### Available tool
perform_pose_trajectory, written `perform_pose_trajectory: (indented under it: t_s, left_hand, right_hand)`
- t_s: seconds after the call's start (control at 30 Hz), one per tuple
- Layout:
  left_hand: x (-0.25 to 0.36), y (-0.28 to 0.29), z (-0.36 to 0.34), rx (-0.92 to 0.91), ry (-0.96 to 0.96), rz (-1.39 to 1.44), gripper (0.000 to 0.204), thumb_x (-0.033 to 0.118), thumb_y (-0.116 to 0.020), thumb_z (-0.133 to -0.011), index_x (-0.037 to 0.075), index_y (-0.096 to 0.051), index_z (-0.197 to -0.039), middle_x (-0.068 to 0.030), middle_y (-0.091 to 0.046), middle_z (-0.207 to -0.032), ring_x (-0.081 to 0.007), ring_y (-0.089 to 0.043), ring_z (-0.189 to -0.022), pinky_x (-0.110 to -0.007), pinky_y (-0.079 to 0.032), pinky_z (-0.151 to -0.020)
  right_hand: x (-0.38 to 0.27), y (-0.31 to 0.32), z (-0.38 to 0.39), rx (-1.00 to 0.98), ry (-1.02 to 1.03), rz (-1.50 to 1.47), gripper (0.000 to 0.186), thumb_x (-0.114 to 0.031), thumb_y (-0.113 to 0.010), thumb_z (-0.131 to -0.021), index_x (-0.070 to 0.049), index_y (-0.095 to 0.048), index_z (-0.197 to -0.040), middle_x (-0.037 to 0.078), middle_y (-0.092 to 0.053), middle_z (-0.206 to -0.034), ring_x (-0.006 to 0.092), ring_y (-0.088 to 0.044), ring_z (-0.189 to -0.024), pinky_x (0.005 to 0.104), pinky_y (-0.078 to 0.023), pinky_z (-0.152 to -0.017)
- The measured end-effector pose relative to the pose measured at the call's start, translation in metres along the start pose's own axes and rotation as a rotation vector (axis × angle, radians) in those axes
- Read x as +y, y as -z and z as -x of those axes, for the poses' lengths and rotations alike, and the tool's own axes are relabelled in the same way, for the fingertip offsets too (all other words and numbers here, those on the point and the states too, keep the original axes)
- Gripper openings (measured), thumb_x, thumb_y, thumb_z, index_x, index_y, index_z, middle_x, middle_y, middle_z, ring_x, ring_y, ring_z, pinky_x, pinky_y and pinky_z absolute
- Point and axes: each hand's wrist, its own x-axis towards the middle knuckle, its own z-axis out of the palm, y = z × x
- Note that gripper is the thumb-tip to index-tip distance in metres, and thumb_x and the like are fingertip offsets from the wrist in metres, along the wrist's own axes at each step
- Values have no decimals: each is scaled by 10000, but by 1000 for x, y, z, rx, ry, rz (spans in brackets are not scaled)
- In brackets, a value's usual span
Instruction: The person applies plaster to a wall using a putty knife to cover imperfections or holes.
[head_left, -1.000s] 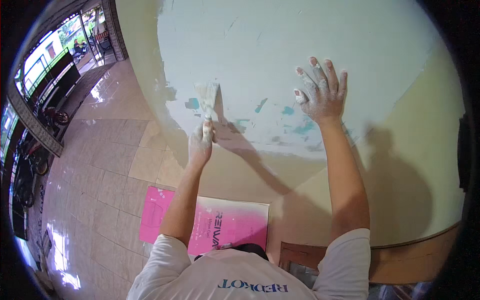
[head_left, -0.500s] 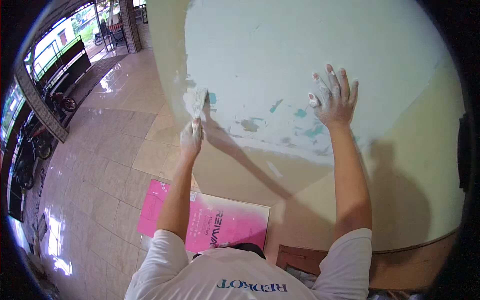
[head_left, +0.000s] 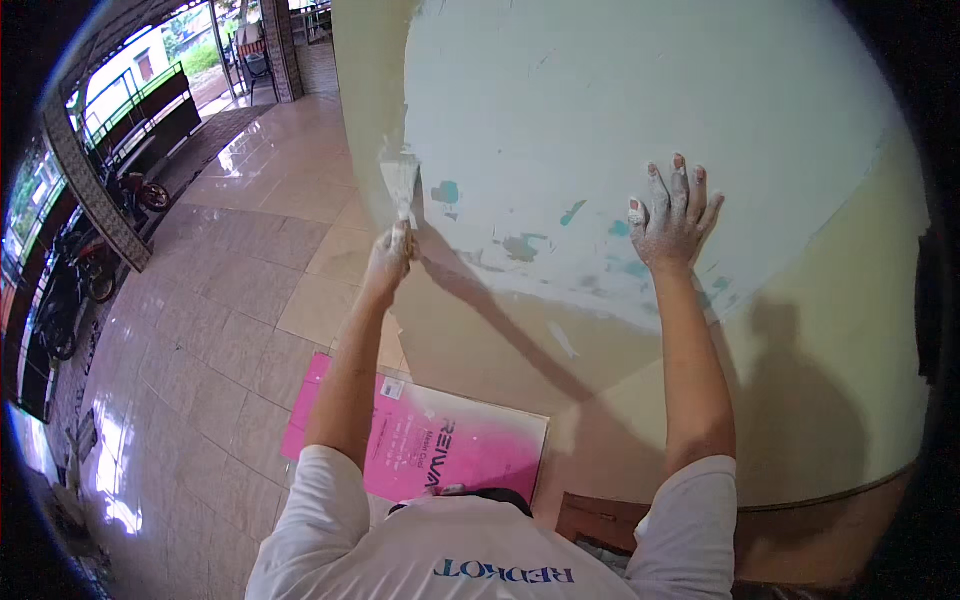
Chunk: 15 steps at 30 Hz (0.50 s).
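Note:
My left hand [head_left: 388, 262], dusted white, is closed round the handle of a putty knife [head_left: 401, 180]. Its blade points up and lies against the wall at the left edge of a broad white putty patch [head_left: 600, 90]. Beside the blade is a teal spot [head_left: 446, 191] showing through the putty. My right hand [head_left: 670, 225], also smeared white, rests on the lower right of the patch with fingers spread and nothing in it. Between the hands, several teal and grey spots mark the patch's lower part.
Below the patch the wall [head_left: 490, 345] is beige. A pink and white cardboard box [head_left: 400, 430] lies flat on the tiled floor [head_left: 215, 330] near my body. A brown wooden piece [head_left: 600, 520] stands at lower right. Motorbikes [head_left: 70, 290] and a patterned pillar [head_left: 95, 190] are at far left.
My view has shifted slightly. The putty knife has moved up and left to the patch's edge. My right hand sits a little lower on the wall, still spread.

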Motion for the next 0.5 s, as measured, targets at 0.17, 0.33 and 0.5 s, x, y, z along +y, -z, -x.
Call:
perform_pose_trajectory:
  t_s: [0.17, 0.33, 0.5]
  left_hand:
    - [-14, 3, 7, -31, -13, -53, 483, 534, -394, -924, 100, -520, -751, 5, -471, -604, -76, -398, -482, -232, -307, -423]
    - [-118, -2, 37, -77, 215, 58, 507, 580, -390, -907, 108, -528, -782, 6, -477, -617, -84, -414, -493, -234, -323, -436]
    - [-41, -11, 5, 2, 3, -40, 546, 587, -350, -916, 97, -486, -716, -11, -459, -598, -94, -388, -441, -233, -314, -405]
  right_hand:
    - [-2, 3, -1, 6, 0, -27, 564, -437, -557, -822, -340, -389, -1351, -31, -257, -1472, 253, -140, -1384, 597, -82, -1076]
    - [-4, -3, -1, 49, 10, -63, 536, -443, -562, -817, -345, -426, -1326, -40, -255, -1474, 254, -139, -1385, 599, -94, -1076]
    - [0, -2, 2, 44, 12, -46, 536, -454, -561, -818, -347, -426, -1325, -37, -251, -1475, 251, -127, -1388, 602, -89, -1077]
